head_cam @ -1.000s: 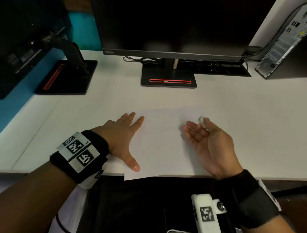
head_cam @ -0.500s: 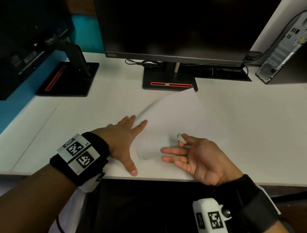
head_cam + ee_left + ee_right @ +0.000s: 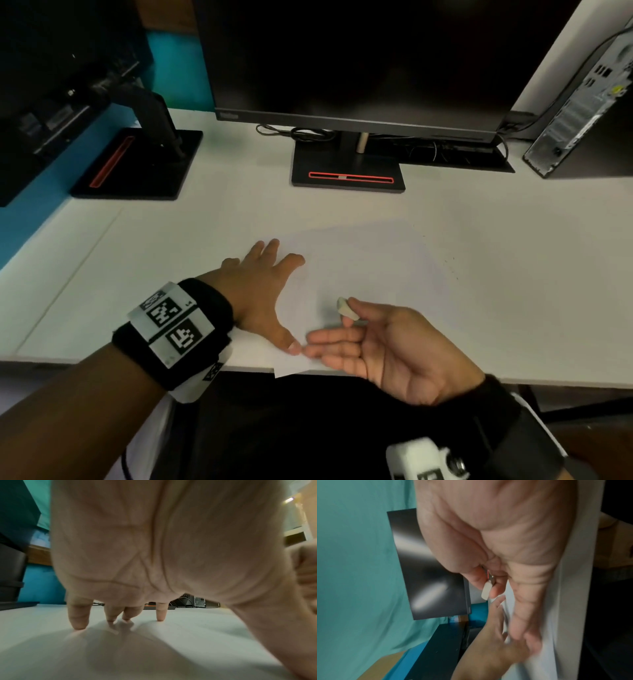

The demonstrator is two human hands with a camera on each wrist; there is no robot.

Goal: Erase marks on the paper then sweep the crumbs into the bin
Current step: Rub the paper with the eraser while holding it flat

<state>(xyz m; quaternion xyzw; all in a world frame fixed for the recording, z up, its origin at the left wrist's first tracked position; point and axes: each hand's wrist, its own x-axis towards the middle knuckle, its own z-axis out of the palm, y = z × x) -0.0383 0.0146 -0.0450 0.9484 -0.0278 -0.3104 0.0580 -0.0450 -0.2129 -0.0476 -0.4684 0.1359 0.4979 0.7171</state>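
A white sheet of paper (image 3: 363,274) lies on the white desk (image 3: 171,240), its near corner hanging over the front edge. My left hand (image 3: 263,284) rests flat on the paper's left edge, fingers spread and thumb pointing right; the left wrist view shows its fingertips (image 3: 78,623) on the surface. My right hand (image 3: 387,346) is palm up over the paper's near part. It pinches a small white eraser (image 3: 346,308) between thumb and index finger, also seen as the eraser (image 3: 486,592) in the right wrist view. Its other fingers stretch left toward the left thumb. Small dark crumbs (image 3: 448,263) dot the desk right of the paper.
A black monitor on a stand (image 3: 347,171) is behind the paper, with cables beside it. A second monitor's base (image 3: 137,168) sits at the back left. A computer case (image 3: 579,113) stands at the back right. No bin shows in any view.
The paper, whose far corner was lifted half a second ago, now lies flat. My right hand has moved left and nearer with the eraser. The left hand has stayed put.
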